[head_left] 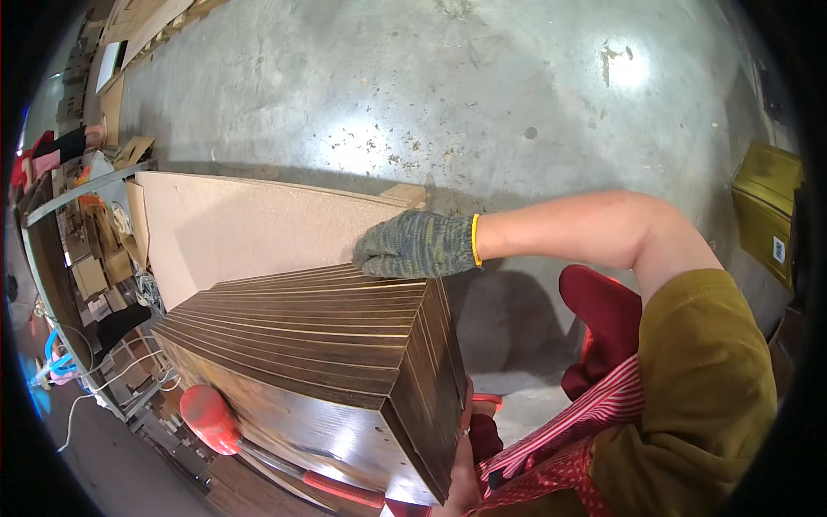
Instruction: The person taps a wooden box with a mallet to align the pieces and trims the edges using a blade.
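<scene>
A stack of dark wood-grain boards (301,336) with pale seams between them stands in the middle, its nearest face brown and glossy. My right hand (418,244), in a grey-green knitted glove with a yellow cuff, grips the far upper edge of this stack, fingers together and bent over it. Bare, my left hand (465,474) holds the near right end of the boards at the bottom; its fingers are partly hidden. Alongside the glossy face lies a mallet (209,420) with a red head and a red grip.
Behind the stack lies a large beige panel (250,224). A metal-framed rack (86,196) with cardboard pieces and cables stands left, near another person's leg (73,142). An olive-yellow container (765,211) is at the right. Grey concrete floor (482,86) stretches across the far side.
</scene>
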### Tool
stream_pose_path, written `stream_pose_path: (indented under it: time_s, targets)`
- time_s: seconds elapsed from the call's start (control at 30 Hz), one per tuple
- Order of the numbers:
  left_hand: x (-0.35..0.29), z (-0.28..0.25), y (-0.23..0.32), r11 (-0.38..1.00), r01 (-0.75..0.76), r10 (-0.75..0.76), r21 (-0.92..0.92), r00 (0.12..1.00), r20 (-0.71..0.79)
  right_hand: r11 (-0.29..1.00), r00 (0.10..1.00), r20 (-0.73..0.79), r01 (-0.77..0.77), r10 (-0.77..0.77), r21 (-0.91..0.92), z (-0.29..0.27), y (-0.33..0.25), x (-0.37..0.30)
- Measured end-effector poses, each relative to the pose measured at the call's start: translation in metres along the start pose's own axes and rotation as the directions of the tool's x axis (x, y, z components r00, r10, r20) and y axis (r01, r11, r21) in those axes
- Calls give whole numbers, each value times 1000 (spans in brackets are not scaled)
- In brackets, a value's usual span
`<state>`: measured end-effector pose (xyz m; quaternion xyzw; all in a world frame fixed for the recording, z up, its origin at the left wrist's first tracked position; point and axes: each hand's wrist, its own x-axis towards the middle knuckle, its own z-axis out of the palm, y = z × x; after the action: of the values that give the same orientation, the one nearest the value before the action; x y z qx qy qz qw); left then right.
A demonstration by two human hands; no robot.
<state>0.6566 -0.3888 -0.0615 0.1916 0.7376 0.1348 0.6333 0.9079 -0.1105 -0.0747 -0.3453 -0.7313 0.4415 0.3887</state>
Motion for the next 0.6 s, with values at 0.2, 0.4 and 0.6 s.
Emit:
stream_pose_path:
  time_s: [0.2, 0.4, 0.6]
  targets:
    - [3, 3, 0, 1000, 4, -4, -7, 1000, 2, 853, 948, -183, 138, -261, -504, 17, 1, -11]
    - [3, 5, 2, 1000, 2, -2, 1, 1000, 2, 810, 951, -155, 137, -269, -570, 16, 2, -14]
    - [5, 6, 4, 1000, 3, -3, -8, 1000, -5, 956, 975, 221, -93, 30, 279, -39, -8, -43]
